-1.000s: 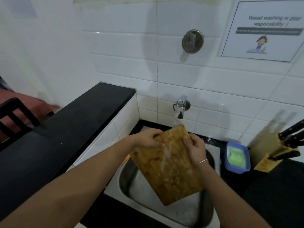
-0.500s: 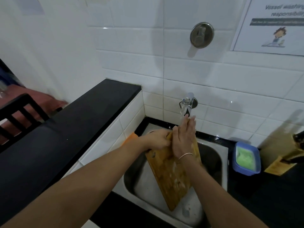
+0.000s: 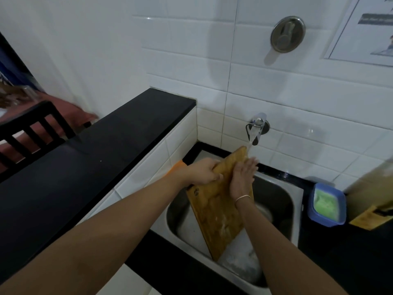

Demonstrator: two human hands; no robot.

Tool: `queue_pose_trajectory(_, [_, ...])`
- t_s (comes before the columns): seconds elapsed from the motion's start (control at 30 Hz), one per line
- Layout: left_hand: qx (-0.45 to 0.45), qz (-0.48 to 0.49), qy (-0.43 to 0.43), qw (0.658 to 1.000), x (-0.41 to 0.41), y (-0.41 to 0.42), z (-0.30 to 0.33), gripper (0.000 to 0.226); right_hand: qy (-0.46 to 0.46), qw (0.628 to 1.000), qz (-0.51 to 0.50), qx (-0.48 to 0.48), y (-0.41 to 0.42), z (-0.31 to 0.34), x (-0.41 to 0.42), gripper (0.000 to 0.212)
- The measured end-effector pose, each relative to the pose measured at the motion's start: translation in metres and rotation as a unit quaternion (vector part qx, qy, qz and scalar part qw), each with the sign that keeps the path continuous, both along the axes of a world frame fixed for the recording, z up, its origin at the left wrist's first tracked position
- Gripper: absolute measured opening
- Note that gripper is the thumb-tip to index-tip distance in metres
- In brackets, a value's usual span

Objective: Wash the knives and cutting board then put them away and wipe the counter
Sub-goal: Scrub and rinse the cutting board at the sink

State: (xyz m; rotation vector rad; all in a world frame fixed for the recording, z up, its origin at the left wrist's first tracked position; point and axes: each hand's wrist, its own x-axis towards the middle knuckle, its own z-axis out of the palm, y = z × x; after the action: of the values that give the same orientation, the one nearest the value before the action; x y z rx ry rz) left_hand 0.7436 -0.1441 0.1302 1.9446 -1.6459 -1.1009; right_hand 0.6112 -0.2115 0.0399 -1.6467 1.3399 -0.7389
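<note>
Left hand [image 3: 205,172] has its grip clenched on the board [image 3: 217,209], fingers curled over the left long edge near the upper end. The board stands tilted in the sink [image 3: 285,201], upper corner up under the tap [image 3: 258,126], lower corner down on the basin floor, well below the grip. Most of the board's length hangs below and right of the left grip.

Right hand [image 3: 242,175] lies flat against the board's face, fingers straight and together, pointing up toward the tap; grip released, pressing only. It sits just right of the left hand, the two nearly touching across the board's upper part. A thin bangle [image 3: 242,197] circles the right wrist.

Water [image 3: 252,138] runs from the tap and strikes the board's top corner, just above the right fingertips. Pale suds or streaks show on the board's lower face.

Right of the sink, on the black tabletop [image 3: 350,256], a blue tub [image 3: 326,204] holds something green. Beyond it a wooden knife block [image 3: 370,218], blurred. Left of the grip runs a raised black ledge [image 3: 89,167], a dark chair [image 3: 32,133] behind it.
</note>
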Motion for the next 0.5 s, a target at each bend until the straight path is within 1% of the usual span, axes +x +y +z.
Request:
queue_pose_trajectory(0.03, [-0.001, 0.009, 0.015, 1.0, 0.002, 0.002, -0.002, 0.018, 0.032, 0.999, -0.008, 0.014, 0.002, 0.006, 0.006, 0.064])
queue_pose_trajectory(0.07, [-0.005, 0.016, 0.027, 1.0, 0.003, 0.004, -0.003, 0.021, 0.061, 0.998, 0.007, -0.007, 0.006, 0.014, 0.011, 0.066])
queue_pose_trajectory(0.1, [-0.013, 0.021, 0.033, 0.999, 0.005, 0.006, -0.003, 0.024, 0.08, 0.994, 0.04, -0.063, 0.011, 0.021, 0.018, 0.068])
queue_pose_trajectory(0.13, [-0.023, 0.023, 0.034, 0.999, 0.006, 0.005, -0.003, 0.028, 0.073, 0.986, 0.079, -0.129, 0.013, 0.024, 0.024, 0.068])
queue_pose_trajectory(0.17, [-0.032, 0.024, 0.038, 0.998, 0.006, 0.004, -0.002, 0.032, 0.058, 0.978, 0.1, -0.175, 0.013, 0.029, 0.027, 0.067])
queue_pose_trajectory(0.23, [-0.038, 0.024, 0.054, 0.998, 0.004, 0.003, 0.004, 0.03, 0.054, 0.966, 0.11, -0.228, 0.01, 0.027, 0.021, 0.064])
queue_pose_trajectory(0.27, [-0.037, 0.025, 0.06, 0.997, 0.004, 0.003, 0.007, 0.028, 0.046, 0.964, 0.111, -0.236, 0.007, 0.022, 0.016, 0.063])
queue_pose_trajectory(0.37, [-0.02, 0.042, 0.092, 0.995, 0.009, 0.005, 0.009, 0.03, 0.041, 0.975, 0.081, -0.203, 0.003, -0.002, -0.005, 0.067])
queue_pose_trajectory(0.43, [-0.012, 0.066, 0.128, 0.99, 0.015, 0.008, 0.008, 0.031, 0.067, 0.987, 0.019, -0.142, 0.004, -0.026, -0.018, 0.072])
queue_pose_trajectory(0.5, [-0.017, 0.099, 0.168, 0.981, 0.021, 0.01, 0.01, 0.032, 0.093, 0.992, -0.046, -0.074, 0.006, -0.05, -0.034, 0.072])
